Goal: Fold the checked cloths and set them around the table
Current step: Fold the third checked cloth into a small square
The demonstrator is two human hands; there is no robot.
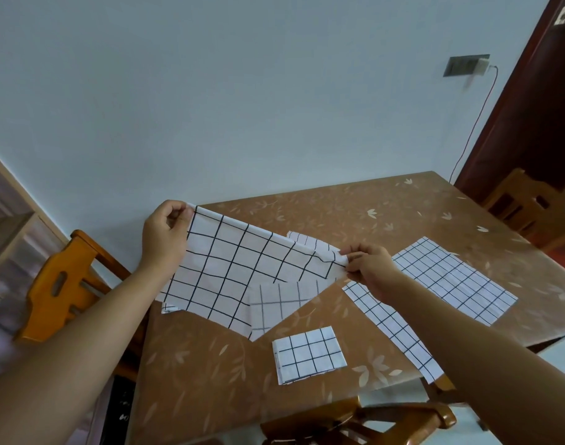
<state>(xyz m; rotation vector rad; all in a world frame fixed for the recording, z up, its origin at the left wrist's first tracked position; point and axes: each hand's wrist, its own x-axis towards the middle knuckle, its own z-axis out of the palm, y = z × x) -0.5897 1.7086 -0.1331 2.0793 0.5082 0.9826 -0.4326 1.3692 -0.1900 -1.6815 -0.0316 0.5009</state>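
Both arms reach over the table [355,203]. The left hand [165,232] pinches one top corner of a white, black-gridded checked cloth [236,274], the right hand [369,268] the other, stretching it above the table's left half; it seems doubled. A small folded cloth [308,354] lies near the table's front edge, a larger flat cloth [451,284] toward its right edge

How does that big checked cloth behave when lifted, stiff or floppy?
Probably floppy: the cloth sags between the left hand and right hand pinching its top corners. Likely light, since mere pinches hold it up. Seemingly thin: its grid shows faintly through the hanging flap.
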